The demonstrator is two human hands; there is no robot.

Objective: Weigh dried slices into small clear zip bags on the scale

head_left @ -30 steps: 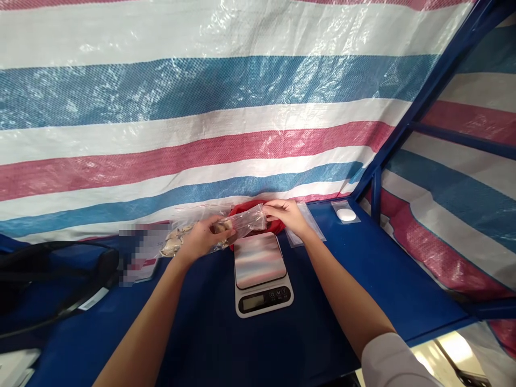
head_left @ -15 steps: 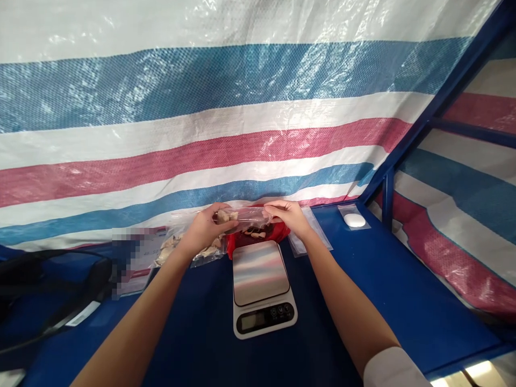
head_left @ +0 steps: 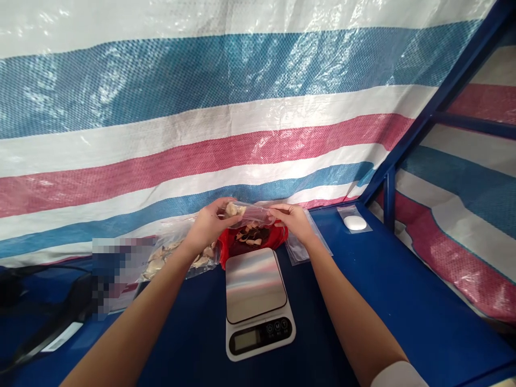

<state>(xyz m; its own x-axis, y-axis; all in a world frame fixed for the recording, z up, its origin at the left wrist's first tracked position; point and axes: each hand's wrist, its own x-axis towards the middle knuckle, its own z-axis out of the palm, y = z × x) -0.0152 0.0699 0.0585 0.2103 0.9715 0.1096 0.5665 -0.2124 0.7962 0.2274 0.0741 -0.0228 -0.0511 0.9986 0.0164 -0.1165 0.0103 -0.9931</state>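
Between my two hands a clear plastic bag (head_left: 255,214) is stretched sideways, with pale dried pieces (head_left: 234,209) gathered at its left end. My left hand (head_left: 210,224) is closed around that filled end. With thumb and fingers, my right hand (head_left: 293,220) pinches the bag's other end. Below the bag lies an open red bag (head_left: 276,239) holding dark and pale dried pieces (head_left: 253,235). A white kitchen scale (head_left: 258,301) with a shiny metal plate stands in front of it, and its display shows no readable digits.
Clear bags of pale dried pieces (head_left: 163,257) lie left of the red bag. Flat empty plastic bags (head_left: 300,252) are to its right. Farther right, a white rounded object (head_left: 355,222) rests on a small clear bag. A black strap-like object (head_left: 68,306) lies at left. A striped tarp (head_left: 201,156) hangs behind.
The view has shifted slightly, so the scale appears lower and larger. More of the red bag's contents shows under the clear bag. Both hands keep their hold on the clear bag.
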